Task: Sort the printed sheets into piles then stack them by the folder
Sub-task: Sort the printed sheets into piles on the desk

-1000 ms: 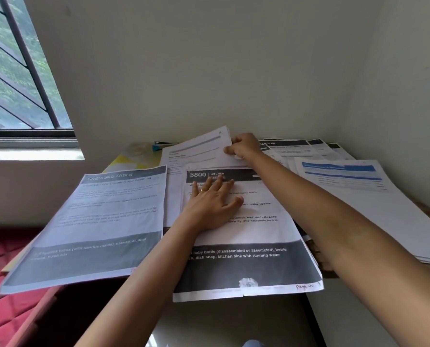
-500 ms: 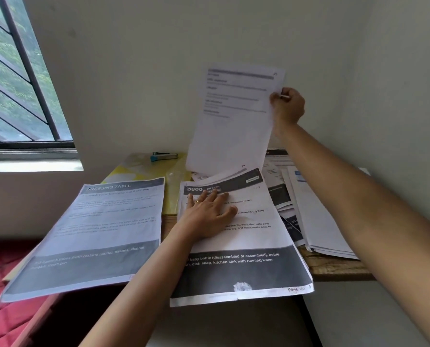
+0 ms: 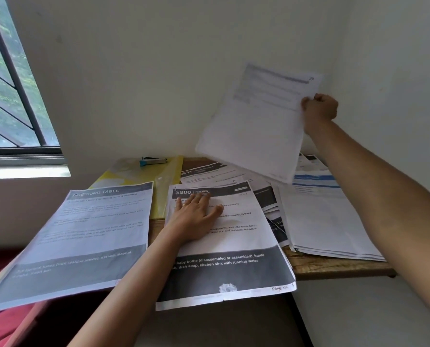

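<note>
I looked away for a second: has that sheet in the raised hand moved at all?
Yes. The sheet in the right hand has swung rightward, away from the window toward the wall corner.

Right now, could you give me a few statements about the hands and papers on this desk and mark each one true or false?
1. The right hand holds a white sheet up in the air, clear of the desk. True.
2. The left hand lies flat on the sheet headed KITCHEN. True.
3. The blue stapler sits on the DRESSING TABLE sheet. False: it lies further back, at the far edge of the yellow folder.
4. The lifted sheet is held in both hands. False: only the right hand has a grip on it, at its right edge.
5. The KITCHEN sheet overhangs the near edge of the desk. True.
</note>
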